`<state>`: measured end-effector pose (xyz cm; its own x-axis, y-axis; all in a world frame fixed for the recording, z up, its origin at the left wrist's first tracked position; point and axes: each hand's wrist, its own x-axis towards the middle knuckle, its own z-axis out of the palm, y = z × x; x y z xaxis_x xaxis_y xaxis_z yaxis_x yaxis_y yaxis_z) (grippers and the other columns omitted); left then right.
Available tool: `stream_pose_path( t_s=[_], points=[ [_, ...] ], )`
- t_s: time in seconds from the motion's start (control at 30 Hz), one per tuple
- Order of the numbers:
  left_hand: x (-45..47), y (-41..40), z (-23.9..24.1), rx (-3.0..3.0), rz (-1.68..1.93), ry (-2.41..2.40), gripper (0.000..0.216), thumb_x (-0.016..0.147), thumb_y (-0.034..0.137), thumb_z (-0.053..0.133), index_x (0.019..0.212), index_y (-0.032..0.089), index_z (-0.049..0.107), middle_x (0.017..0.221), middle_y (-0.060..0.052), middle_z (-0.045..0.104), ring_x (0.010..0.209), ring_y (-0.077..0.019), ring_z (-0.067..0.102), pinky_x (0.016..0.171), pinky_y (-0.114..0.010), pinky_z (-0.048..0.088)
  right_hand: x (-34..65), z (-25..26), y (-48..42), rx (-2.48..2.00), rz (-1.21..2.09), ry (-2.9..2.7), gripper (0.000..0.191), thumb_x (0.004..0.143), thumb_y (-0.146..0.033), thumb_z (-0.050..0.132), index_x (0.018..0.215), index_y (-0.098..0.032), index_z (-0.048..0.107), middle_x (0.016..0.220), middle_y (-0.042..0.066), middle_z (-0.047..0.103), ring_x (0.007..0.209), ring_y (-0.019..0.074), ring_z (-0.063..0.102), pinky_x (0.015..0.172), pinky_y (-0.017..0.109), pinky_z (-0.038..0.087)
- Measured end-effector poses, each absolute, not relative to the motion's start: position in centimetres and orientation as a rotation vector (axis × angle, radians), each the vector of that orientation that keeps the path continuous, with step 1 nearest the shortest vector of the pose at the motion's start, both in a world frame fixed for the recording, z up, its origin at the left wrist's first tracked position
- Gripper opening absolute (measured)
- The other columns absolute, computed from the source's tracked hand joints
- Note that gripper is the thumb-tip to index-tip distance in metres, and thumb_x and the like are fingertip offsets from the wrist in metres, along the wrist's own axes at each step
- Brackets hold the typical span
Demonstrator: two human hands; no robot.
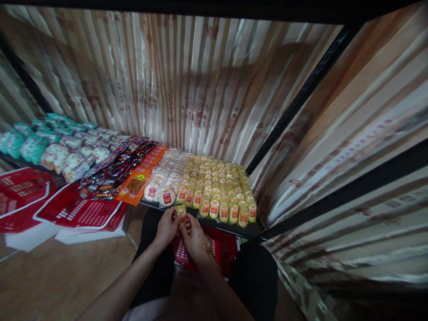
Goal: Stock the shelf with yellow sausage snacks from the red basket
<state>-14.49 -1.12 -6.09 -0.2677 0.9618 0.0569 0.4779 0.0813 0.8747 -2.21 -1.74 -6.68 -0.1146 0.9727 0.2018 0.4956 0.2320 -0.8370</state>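
My left hand and my right hand meet just below the front edge of a low dark shelf. Both pinch one small yellow snack packet with a red label, held between their fingertips. Right behind it stand rows of the same yellow packets, several deep, filling the shelf's right part. To their left lie clear-wrapped pale round cakes. A red basket sits under my hands, between my knees.
Further left on the shelf lie orange flat packs, dark wrapped bars, white bags and teal packets. Red baskets lie on the wooden floor at left. Striped foil-like sheeting lines the back and right walls.
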Motion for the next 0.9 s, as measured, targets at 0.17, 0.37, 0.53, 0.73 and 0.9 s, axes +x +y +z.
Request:
stream_pose_path(
  t_s=[0.17, 0.37, 0.53, 0.73, 0.9],
  points=[
    [-14.9, 0.0, -4.7, 1.5, 1.167, 1.859, 0.021, 0.077, 0.019, 0.053, 0.097, 0.018, 0.058, 0.092, -0.004, 0.063, 0.085, -0.0161, 0.058, 0.078, -0.029, 0.045, -3.3, -7.2, -1.8, -1.298, 0.692, -1.621, 0.037, 0.082, -0.023, 0.044, 0.118, -0.018, 0.053, 0.106, 0.011, 0.06, 0.086, 0.0167, 0.062, 0.074, 0.03, 0.054],
    [-13.4, 1.7, -4.2, 1.596, 1.116, 1.852, 0.014, 0.08, 0.023, 0.052, 0.091, 0.016, 0.057, 0.085, -0.003, 0.061, 0.08, -0.0158, 0.057, 0.075, -0.029, 0.045, -2.5, -8.1, -2.3, -1.27, 0.546, -1.651, 0.042, 0.084, -0.023, 0.04, 0.125, -0.016, 0.048, 0.132, 0.016, 0.044, 0.115, 0.0208, 0.051, 0.089, 0.035, 0.05],
    [-11.5, 2.8, -3.8, 1.724, 1.022, 1.794, 0.018, 0.081, 0.019, 0.051, 0.098, 0.016, 0.057, 0.093, -0.006, 0.062, 0.088, -0.0171, 0.058, 0.08, -0.029, 0.044, -0.2, -8.2, -1.8, -1.377, 0.388, -1.639, 0.047, 0.085, -0.025, 0.039, 0.131, -0.016, 0.042, 0.14, 0.015, 0.034, 0.13, 0.0256, 0.034, 0.098, 0.045, 0.043],
    [-10.5, 3.4, -3.9, 1.737, 0.961, 1.859, 0.025, 0.082, 0.019, 0.05, 0.106, 0.013, 0.054, 0.102, -0.01, 0.063, 0.098, -0.021, 0.058, 0.087, -0.034, 0.044, 1.4, -8.7, -1.6, -1.394, 0.404, -1.582, 0.047, 0.085, -0.024, 0.038, 0.131, -0.017, 0.041, 0.14, 0.015, 0.033, 0.127, 0.0243, 0.037, 0.09, 0.041, 0.049],
    [-10.4, 3.7, -4.7, 1.744, 1.037, 1.861, 0.025, 0.081, 0.019, 0.051, 0.106, 0.016, 0.054, 0.098, -0.008, 0.062, 0.092, -0.0195, 0.059, 0.085, -0.034, 0.046, 1.4, -9.2, -1.6, -1.376, 0.405, -1.571, 0.049, 0.085, -0.023, 0.037, 0.134, -0.018, 0.039, 0.137, 0.015, 0.037, 0.124, 0.0237, 0.041, 0.086, 0.038, 0.052]
  ],
)
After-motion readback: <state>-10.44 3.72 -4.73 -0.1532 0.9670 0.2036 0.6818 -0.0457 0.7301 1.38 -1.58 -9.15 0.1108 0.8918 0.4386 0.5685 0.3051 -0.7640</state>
